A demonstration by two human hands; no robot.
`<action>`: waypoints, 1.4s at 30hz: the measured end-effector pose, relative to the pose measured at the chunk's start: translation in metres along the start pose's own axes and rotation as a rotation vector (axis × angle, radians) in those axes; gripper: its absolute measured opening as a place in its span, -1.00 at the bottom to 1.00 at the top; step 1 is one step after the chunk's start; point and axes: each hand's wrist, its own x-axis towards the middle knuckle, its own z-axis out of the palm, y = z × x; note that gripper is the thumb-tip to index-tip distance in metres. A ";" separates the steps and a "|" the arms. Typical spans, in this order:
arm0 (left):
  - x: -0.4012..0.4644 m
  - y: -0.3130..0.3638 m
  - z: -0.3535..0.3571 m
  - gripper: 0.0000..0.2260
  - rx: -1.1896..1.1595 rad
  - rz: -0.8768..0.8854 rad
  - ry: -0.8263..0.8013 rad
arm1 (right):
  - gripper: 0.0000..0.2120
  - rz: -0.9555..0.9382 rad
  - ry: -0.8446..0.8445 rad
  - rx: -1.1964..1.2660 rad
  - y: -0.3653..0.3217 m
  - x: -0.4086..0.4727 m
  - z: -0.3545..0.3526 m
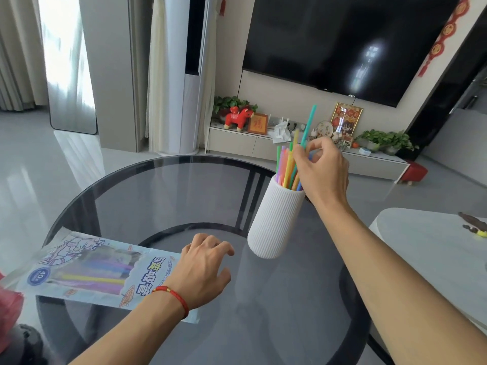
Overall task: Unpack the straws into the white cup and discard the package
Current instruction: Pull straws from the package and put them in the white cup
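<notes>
Pinching a teal straw (308, 125) between thumb and fingers (315, 146), the right hand (322, 169) holds it above the white cup (274, 222), its lower end down among the other straws (287, 167). That bunch of green, pink, yellow, orange and blue straws stands upright in the ribbed cup, which sits toward the far right edge of the round glass table (163, 196). The right forearm reaches in from the lower right, its wrist just beside the cup's rim.

Nearer the front, the left hand (204, 270) hovers low over the glass with its fingers (221, 246) spread and curled, gripping nothing; whether they touch the surface cannot be told. A red string bracelet (174, 296) circles that wrist. The flat straw package (84, 270), pale blue with printed straws and lettering, lies at the near left edge of the table, its right end passing under the left wrist.

Beyond the table a dark television (342, 40) hangs on the wall above a low white cabinet (237, 143) carrying a red toy horse (238, 118), framed pictures and potted plants.
</notes>
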 end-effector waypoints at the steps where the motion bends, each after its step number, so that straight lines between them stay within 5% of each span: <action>1: 0.000 0.000 -0.001 -0.69 0.001 -0.003 -0.004 | -0.79 -0.004 0.001 0.000 0.000 0.000 -0.001; 8: -0.001 -0.001 -0.003 -0.69 0.002 -0.016 -0.014 | -0.76 -0.106 0.050 -0.011 -0.002 0.001 -0.007; 10: -0.001 -0.001 -0.004 -0.69 -0.003 -0.020 -0.017 | -0.59 -0.185 0.037 0.015 -0.007 0.007 -0.010; 13: -0.001 -0.002 -0.007 -0.67 -0.005 -0.018 -0.022 | -0.32 -0.310 -0.198 -0.044 -0.010 0.017 -0.012; 18: -0.006 -0.013 -0.017 -0.47 0.082 0.042 -0.082 | -0.65 -0.386 -0.394 -0.193 0.003 0.009 -0.008; 23: -0.018 -0.034 -0.029 -0.13 0.238 0.082 -0.326 | -0.48 -0.480 -0.282 -0.100 0.006 0.009 -0.014; 27: -0.027 -0.045 -0.033 0.08 0.272 0.068 -0.454 | -0.57 -0.545 -0.401 -0.259 0.010 0.004 -0.011; 29: -0.029 -0.048 -0.035 0.15 0.288 0.065 -0.503 | -0.59 -0.567 -0.345 -0.239 0.010 0.001 -0.014; 33: -0.028 -0.045 -0.032 0.20 0.347 0.093 -0.485 | -0.81 -0.679 0.029 -0.078 0.005 -0.029 -0.016; 35: -0.025 -0.040 -0.031 0.15 0.371 0.100 -0.404 | -0.89 -0.615 -0.013 0.034 0.009 -0.068 -0.010; 40: -0.017 -0.022 -0.028 -0.04 0.522 0.118 -0.189 | -0.82 -0.063 -0.618 0.162 0.047 -0.149 0.013; 42: -0.016 -0.010 -0.025 -0.13 0.511 0.135 -0.138 | -0.58 0.182 -0.852 0.171 0.058 -0.160 0.022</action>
